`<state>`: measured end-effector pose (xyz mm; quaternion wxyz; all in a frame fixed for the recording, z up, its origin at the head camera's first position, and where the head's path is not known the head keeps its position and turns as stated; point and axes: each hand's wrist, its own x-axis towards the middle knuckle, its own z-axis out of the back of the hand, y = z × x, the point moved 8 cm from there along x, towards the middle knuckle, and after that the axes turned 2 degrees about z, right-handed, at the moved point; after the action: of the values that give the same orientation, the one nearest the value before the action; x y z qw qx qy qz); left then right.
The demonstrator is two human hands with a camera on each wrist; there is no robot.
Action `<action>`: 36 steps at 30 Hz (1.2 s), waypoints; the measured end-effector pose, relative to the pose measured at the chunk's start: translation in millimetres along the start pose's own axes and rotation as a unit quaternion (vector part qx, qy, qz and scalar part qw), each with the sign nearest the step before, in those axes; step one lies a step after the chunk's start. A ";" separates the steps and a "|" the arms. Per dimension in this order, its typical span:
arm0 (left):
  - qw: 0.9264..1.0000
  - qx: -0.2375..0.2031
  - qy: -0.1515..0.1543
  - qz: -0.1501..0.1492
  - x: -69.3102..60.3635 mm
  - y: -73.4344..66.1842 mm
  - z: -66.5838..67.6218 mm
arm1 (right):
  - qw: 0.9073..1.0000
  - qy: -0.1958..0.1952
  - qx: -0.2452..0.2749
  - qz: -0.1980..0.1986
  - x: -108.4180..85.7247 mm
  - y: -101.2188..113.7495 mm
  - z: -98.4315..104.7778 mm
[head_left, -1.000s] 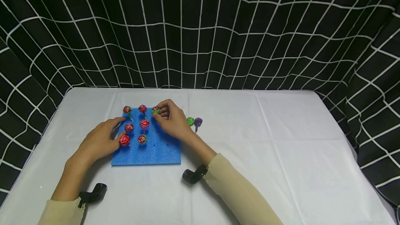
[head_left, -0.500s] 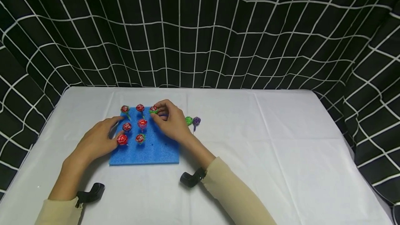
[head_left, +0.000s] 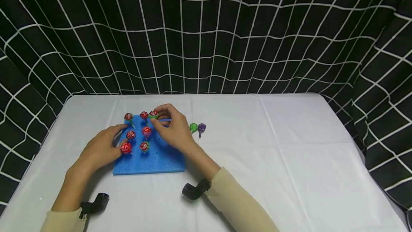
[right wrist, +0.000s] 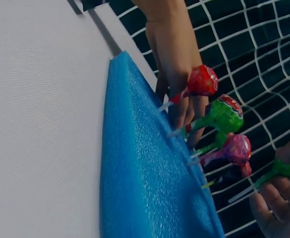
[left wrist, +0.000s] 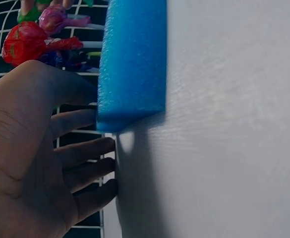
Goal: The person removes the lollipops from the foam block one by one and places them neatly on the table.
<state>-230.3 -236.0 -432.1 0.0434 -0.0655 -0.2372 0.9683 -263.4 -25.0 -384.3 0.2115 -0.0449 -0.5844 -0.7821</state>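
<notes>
My right hand (head_left: 175, 128) pinches a red and green lollipop (head_left: 153, 114) over the back of a blue foam block (head_left: 161, 163). Its white stick shows in the right wrist view, the tip clear of the foam (right wrist: 135, 148), below my fingers (right wrist: 276, 201). My left hand (head_left: 99, 148) lies at the block's left side, thumb beside a red lollipop (head_left: 126, 148); the left wrist view has the thumb against the foam (left wrist: 135, 54) and the other fingers (left wrist: 87, 148) loosely extended. Several lollipops stand upright in the block, among them a pink and red one (head_left: 146, 131).
A green lollipop (head_left: 193, 127) and a purple one (head_left: 201, 128) lie on the white tablecloth (head_left: 251, 153) right of the block. Small holes show in the foam's right part. A black cloth with white grid lines (head_left: 206, 46) hangs behind the table.
My right hand has moved slightly left with its lollipop, closer to the back-row lollipop beside it. My left hand has stayed by the block's left side. The head view has shifted a little.
</notes>
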 end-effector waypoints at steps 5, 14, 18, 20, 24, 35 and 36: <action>1.000 0.002 0.002 0.002 0.5 -3.1 -1.6 | 1.000 -0.004 -0.003 -0.008 -9.2 0.9 12.8; 1.000 -0.002 0.022 -0.005 5.7 -4.2 -0.9 | 1.000 -0.024 -0.006 -0.013 -20.3 6.0 38.2; 1.000 0.001 0.022 -0.010 2.7 -3.3 -3.5 | 0.999 -0.041 0.003 -0.016 -23.1 8.1 48.6; 1.000 0.006 0.024 -0.004 0.2 -0.8 -3.0 | 0.999 -0.045 0.002 -0.018 -24.1 8.4 51.2; 1.000 0.008 0.018 0.001 -1.8 2.4 3.0 | 0.999 -0.042 0.004 -0.008 -22.3 10.1 52.4; 1.000 -0.005 0.013 -0.004 -0.8 -0.2 -1.8 | 0.999 -0.046 -0.003 -0.023 -29.3 -1.9 78.2; 1.000 -0.006 0.012 -0.003 -1.2 -0.4 -3.4 | 0.999 -0.048 -0.004 -0.026 -30.5 -3.4 81.2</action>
<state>-228.6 -234.2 -434.7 0.0490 -0.0767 -0.2429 0.9658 -251.4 60.1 -371.7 0.1627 -0.0676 -0.5917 -0.7867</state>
